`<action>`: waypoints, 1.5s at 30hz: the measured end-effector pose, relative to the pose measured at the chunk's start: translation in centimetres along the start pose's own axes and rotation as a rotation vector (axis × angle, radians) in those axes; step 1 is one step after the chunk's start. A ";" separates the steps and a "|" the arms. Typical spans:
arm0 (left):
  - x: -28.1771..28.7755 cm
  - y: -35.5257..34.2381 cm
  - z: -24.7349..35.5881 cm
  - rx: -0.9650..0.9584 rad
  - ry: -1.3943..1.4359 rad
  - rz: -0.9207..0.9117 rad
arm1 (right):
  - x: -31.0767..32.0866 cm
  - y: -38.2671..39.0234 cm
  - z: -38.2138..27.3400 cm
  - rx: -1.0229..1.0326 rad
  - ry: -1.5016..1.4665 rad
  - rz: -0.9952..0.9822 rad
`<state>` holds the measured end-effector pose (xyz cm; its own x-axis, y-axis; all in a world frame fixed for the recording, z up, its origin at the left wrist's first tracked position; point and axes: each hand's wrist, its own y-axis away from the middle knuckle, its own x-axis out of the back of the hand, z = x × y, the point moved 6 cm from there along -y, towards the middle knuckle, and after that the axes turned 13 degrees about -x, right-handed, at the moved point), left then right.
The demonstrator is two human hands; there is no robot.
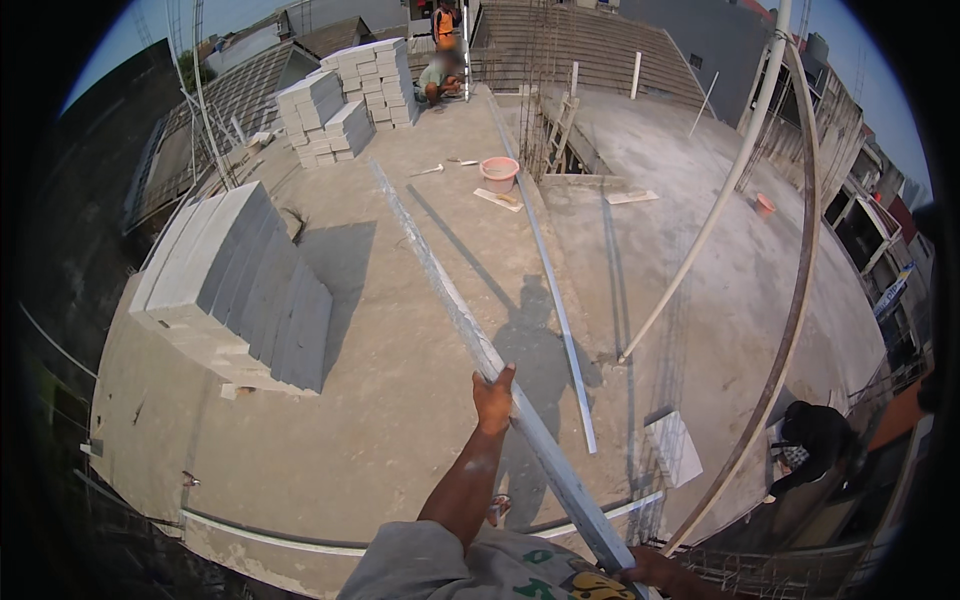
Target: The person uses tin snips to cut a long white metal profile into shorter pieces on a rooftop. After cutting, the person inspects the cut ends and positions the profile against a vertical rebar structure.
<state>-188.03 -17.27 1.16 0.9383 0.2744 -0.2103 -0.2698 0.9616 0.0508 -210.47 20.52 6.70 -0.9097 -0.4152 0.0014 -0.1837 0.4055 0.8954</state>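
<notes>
A long grey straightedge bar (447, 290), smeared with pale dried mortar, runs from near my body out over the concrete floor. My left hand (493, 400) is closed round its middle, thumb on top. Close to my shirt, my right hand (652, 568) is wrapped round the near end; its fingers are partly hidden. The bar's far end shows above the floor, but I cannot tell whether it touches. A second, thinner metal bar (556, 303) lies on the floor to the right of it.
Pale block stacks stand at left (235, 290) and at the back (370, 85). A pink basin (499, 174) sits ahead. A white pole (710, 220) and a curved brown pole (800, 270) rise at right. One person (438, 78) crouches far off; another (815, 440) bends at right.
</notes>
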 end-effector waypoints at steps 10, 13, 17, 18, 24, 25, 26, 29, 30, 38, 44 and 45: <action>0.6 -0.1 -1.9 0.024 0.165 0.046 | 0.1 0.1 -1.6 -0.025 0.237 0.104; 0.6 -0.3 -2.3 0.084 0.230 0.016 | 0.1 0.8 -2.5 -0.001 0.242 0.144; -0.2 -2.1 -0.6 0.142 0.264 -0.073 | 0.7 1.5 -4.9 0.030 0.207 0.151; -0.5 -2.8 0.1 0.169 0.222 -0.073 | 0.9 1.3 -5.7 0.023 0.170 0.143; -0.7 -1.0 2.8 0.209 0.116 -0.158 | 3.3 -1.9 -12.9 0.198 -0.101 0.085; -0.2 -0.1 3.0 0.183 0.101 -0.165 | 3.9 -3.1 -14.3 0.208 -0.035 0.139; 0.3 1.8 2.7 0.211 0.132 -0.247 | 4.6 -4.3 -16.0 0.263 0.042 0.180; 2.0 9.1 0.9 0.427 0.088 -0.451 | 6.6 -8.8 -20.4 0.282 0.086 0.206; 2.1 11.7 0.4 0.499 0.068 -0.596 | 7.1 -10.2 -21.9 0.319 0.092 0.186; -0.9 18.4 0.8 0.531 0.225 -0.889 | 7.4 -19.7 -30.4 0.348 -0.076 0.007; -3.0 17.3 1.2 0.535 0.206 -0.736 | 7.6 -20.5 -31.0 0.286 -0.030 0.169; -3.3 17.4 1.6 0.522 0.276 -0.660 | 7.1 -20.0 -31.2 0.286 -0.055 0.082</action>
<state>-195.49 -1.47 4.31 0.7639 -0.2853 -0.5789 0.5049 0.8228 0.2608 -201.67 -15.95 2.67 -0.9434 -0.3297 0.0372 -0.1991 0.6523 0.7313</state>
